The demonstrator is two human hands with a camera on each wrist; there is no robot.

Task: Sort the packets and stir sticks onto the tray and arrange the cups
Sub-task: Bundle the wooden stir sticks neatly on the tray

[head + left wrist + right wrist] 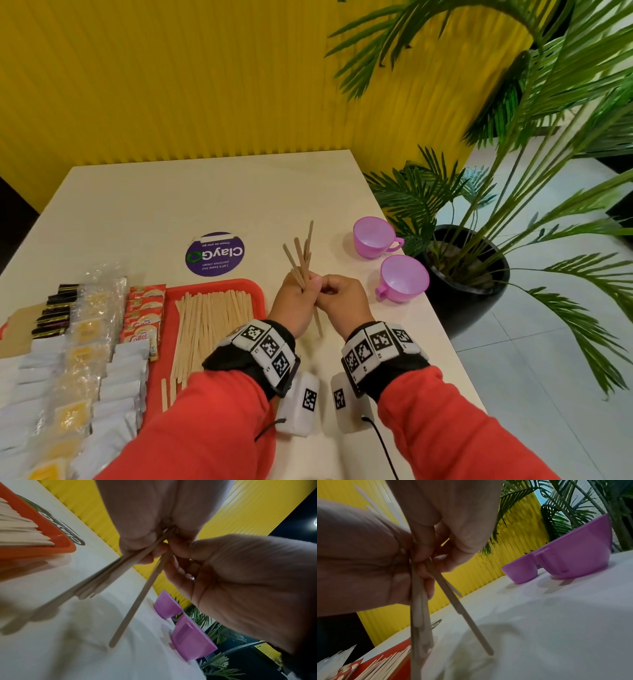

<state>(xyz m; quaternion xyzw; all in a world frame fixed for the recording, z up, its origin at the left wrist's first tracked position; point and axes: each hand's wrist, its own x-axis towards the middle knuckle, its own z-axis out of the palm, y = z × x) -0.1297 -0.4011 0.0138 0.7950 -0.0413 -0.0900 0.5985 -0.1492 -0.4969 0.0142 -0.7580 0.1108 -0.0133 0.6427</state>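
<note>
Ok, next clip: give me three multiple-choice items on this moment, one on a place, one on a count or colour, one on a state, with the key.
1. Where do the cups stand?
A. on the red tray
B. on the bare table, right of the hands
C. on the floor by the plant

2. How many cups are there, and what colour?
A. two, purple
B. three, white
C. one, yellow

3. What is the left hand doing?
A. lying flat on the table
B. gripping a bundle of stir sticks
C. lifting a cup

Key: 1 B, both sit on the table, off the red tray. 2 A, the head view shows two purple ones. 3 B, its fingers close round the stir sticks, while the right hand pinches one stick of the bundle.
</note>
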